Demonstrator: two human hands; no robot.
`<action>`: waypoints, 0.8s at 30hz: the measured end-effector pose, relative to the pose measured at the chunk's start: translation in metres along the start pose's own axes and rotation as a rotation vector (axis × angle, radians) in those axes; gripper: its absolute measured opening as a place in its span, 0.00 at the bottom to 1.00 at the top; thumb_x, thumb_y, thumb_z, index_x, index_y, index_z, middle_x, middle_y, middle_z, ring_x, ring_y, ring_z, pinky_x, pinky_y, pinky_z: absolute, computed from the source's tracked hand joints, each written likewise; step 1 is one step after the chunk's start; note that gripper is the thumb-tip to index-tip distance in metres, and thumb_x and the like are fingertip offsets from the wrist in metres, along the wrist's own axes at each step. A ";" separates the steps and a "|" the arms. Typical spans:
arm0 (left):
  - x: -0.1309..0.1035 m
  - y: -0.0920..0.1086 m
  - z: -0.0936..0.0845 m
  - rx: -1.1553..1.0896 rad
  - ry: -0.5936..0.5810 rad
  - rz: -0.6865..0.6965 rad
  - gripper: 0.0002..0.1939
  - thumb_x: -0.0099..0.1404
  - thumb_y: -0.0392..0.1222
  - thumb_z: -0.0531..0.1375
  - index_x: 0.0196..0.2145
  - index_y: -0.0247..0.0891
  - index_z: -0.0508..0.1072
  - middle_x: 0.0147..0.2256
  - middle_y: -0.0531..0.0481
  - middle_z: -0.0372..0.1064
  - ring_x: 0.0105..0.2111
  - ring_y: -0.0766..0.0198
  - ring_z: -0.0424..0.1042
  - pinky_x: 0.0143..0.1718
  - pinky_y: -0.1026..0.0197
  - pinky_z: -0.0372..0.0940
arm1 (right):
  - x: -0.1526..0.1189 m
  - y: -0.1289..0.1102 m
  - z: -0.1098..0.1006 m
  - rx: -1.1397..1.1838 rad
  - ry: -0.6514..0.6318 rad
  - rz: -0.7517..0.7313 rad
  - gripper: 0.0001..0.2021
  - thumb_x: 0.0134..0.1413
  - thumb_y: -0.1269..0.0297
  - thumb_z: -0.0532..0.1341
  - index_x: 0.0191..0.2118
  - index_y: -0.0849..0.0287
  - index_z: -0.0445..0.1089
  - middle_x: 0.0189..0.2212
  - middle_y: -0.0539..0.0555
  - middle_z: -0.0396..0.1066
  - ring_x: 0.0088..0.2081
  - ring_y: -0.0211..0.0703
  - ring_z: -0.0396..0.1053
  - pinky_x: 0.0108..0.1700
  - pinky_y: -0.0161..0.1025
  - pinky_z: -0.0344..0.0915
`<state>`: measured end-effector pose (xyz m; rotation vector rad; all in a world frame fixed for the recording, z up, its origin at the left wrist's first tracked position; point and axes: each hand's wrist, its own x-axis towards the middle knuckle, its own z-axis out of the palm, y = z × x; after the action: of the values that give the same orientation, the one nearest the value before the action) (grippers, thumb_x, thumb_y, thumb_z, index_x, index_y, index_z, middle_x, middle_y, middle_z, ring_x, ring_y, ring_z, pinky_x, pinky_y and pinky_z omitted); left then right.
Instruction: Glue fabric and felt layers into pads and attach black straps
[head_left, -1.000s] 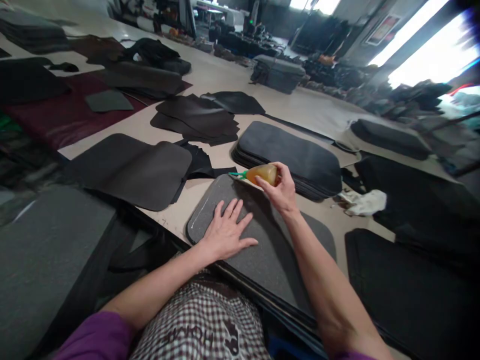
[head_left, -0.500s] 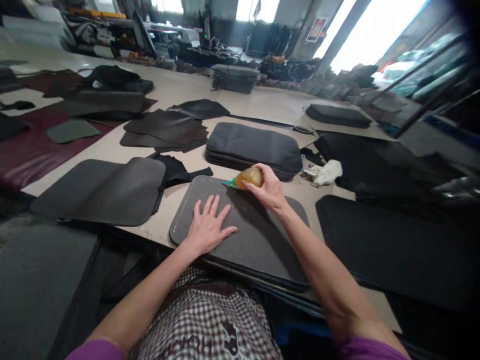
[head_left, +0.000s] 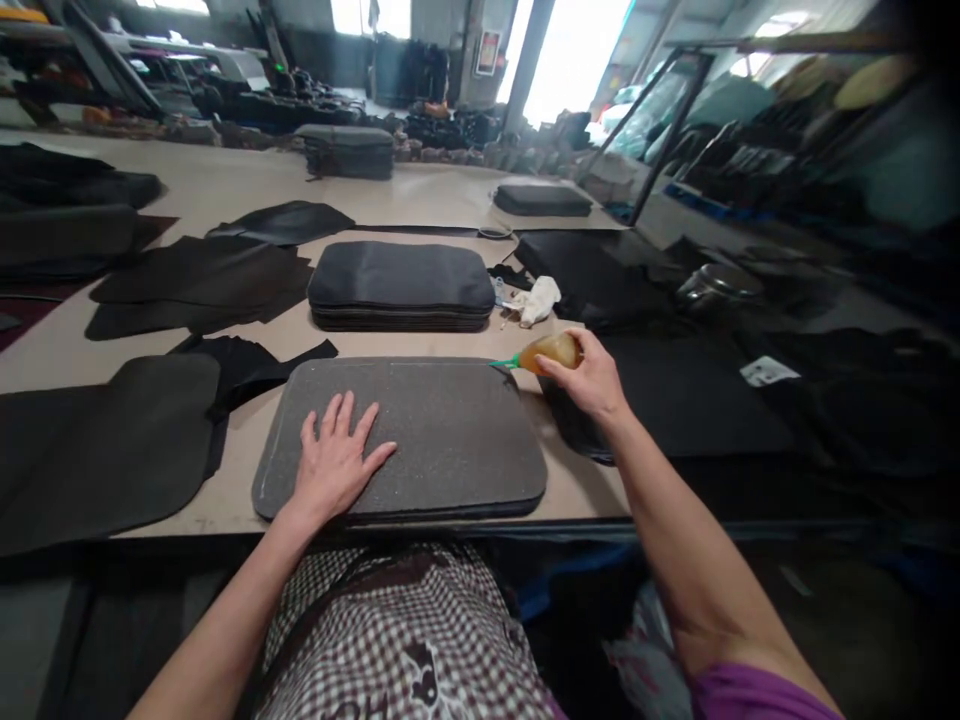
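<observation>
A grey rounded panel [head_left: 442, 430] lies on top of a low stack at the table's front edge, with a thin pale line along its left and far edges. My left hand [head_left: 335, 455] rests flat on its left part, fingers spread. In my right hand [head_left: 589, 372] is a squeeze bottle [head_left: 553, 352] of amber liquid, tilted to the left. Its green nozzle [head_left: 505, 362] points at the panel's far edge near the right corner. Whether the tip touches the panel is too small to tell.
Beyond the panel sits a stack of dark padded pieces [head_left: 401, 285], with a crumpled white cloth [head_left: 538, 301] to its right. Dark sheets [head_left: 105, 440] lie on the left. More black material [head_left: 690, 400] and a round metal container [head_left: 718, 287] are on the right.
The view has turned to the right. My right hand has carried the bottle rightward along the panel's far edge. My left hand still lies flat on the panel.
</observation>
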<state>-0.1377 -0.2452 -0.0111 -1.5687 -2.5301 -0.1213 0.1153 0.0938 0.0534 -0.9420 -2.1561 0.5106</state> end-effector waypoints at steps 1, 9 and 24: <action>0.000 0.000 0.002 -0.006 0.003 0.002 0.36 0.76 0.67 0.46 0.72 0.46 0.59 0.74 0.35 0.45 0.74 0.42 0.44 0.70 0.30 0.44 | -0.002 0.007 -0.009 -0.027 0.024 0.017 0.29 0.46 0.43 0.69 0.50 0.57 0.70 0.47 0.58 0.74 0.47 0.57 0.72 0.53 0.54 0.68; 0.004 -0.034 -0.022 -0.586 -0.088 -0.059 0.29 0.79 0.57 0.45 0.68 0.42 0.65 0.70 0.40 0.58 0.71 0.49 0.55 0.71 0.39 0.49 | -0.035 -0.030 -0.036 -0.136 0.281 -0.037 0.28 0.47 0.47 0.72 0.52 0.56 0.72 0.49 0.62 0.73 0.49 0.60 0.71 0.51 0.57 0.70; -0.018 -0.126 -0.054 -0.417 -0.124 0.122 0.12 0.65 0.47 0.69 0.44 0.41 0.77 0.41 0.48 0.74 0.45 0.54 0.69 0.51 0.51 0.58 | -0.129 -0.233 0.113 0.529 -0.528 -0.245 0.24 0.54 0.51 0.71 0.51 0.54 0.67 0.46 0.56 0.73 0.46 0.52 0.73 0.50 0.52 0.73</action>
<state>-0.2377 -0.3252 0.0414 -1.9258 -2.6145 -0.5879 -0.0172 -0.1634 0.0576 -0.2587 -2.3527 1.2332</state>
